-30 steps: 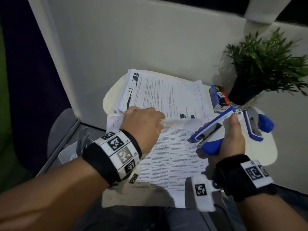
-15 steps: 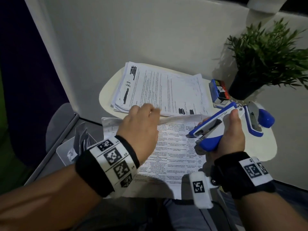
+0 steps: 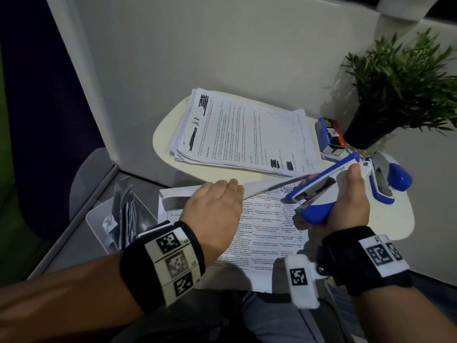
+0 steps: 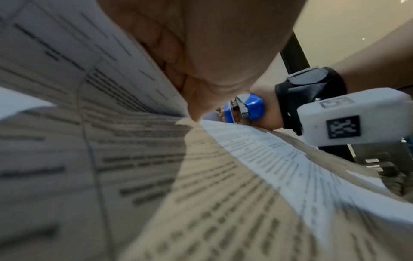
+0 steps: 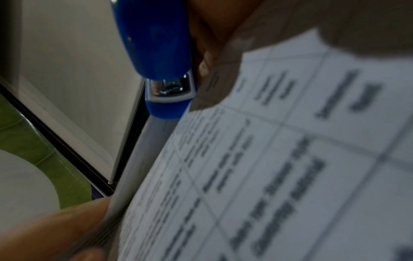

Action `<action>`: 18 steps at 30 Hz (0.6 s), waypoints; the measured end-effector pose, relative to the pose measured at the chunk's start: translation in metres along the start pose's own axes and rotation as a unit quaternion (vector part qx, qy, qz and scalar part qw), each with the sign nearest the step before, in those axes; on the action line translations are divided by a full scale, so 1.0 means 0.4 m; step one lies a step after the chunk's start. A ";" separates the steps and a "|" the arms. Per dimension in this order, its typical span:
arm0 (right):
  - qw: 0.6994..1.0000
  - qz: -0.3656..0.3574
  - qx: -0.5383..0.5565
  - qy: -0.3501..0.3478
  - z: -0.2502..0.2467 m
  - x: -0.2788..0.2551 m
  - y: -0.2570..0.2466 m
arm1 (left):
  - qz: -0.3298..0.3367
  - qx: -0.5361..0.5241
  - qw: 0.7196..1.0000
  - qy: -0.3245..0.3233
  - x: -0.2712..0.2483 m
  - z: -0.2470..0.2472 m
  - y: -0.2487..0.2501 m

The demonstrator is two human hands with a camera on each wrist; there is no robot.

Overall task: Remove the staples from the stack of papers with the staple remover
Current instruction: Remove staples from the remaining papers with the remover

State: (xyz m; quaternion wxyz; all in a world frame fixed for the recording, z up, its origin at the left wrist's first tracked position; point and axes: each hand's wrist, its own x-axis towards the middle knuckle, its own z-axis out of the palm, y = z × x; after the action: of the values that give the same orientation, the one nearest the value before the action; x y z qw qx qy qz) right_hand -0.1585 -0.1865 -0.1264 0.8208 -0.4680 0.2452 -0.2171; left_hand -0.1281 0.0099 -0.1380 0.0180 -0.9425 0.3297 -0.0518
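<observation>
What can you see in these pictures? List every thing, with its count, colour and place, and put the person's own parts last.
Stack of papers: one, white, printed, far side of the table.
Stapled papers: one set, white, near edge, top sheet folded back.
Table: one, cream, rounded.
Blue tool: one, blue and white, gripped over the stapled papers.
Second blue tool: one, blue and silver, on the table, right.
Small box: one, blue and red, beside the pot.
Potted plant: one, green, black pot, far right.
Tray of scraps: one, grey, left, below the table.
Wristbands: two, black with white markers.
Left hand: holds the folded sheet.
Right hand: grips the blue tool.
</observation>
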 end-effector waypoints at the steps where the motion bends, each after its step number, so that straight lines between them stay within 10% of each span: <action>1: 1.000 0.001 -0.004 0.002 0.001 -0.001 0.000 | 0.017 -0.016 0.999 0.032 0.006 -0.004 -0.010; 11: 0.973 -0.209 -0.034 -0.096 0.139 -0.058 -0.109 | -0.034 -0.191 0.976 0.096 0.035 -0.103 -0.109; 18: 0.883 -0.318 -0.323 -0.124 0.222 -0.074 -0.103 | 0.045 -0.181 0.964 0.188 0.014 -0.141 -0.089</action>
State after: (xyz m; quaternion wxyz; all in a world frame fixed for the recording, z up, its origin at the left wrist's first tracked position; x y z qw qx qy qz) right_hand -0.1333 -0.1298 -0.0452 0.5343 -0.7834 0.0361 -0.3155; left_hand -0.1077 0.0340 -0.0792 -0.2135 -0.8875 0.3728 -0.1669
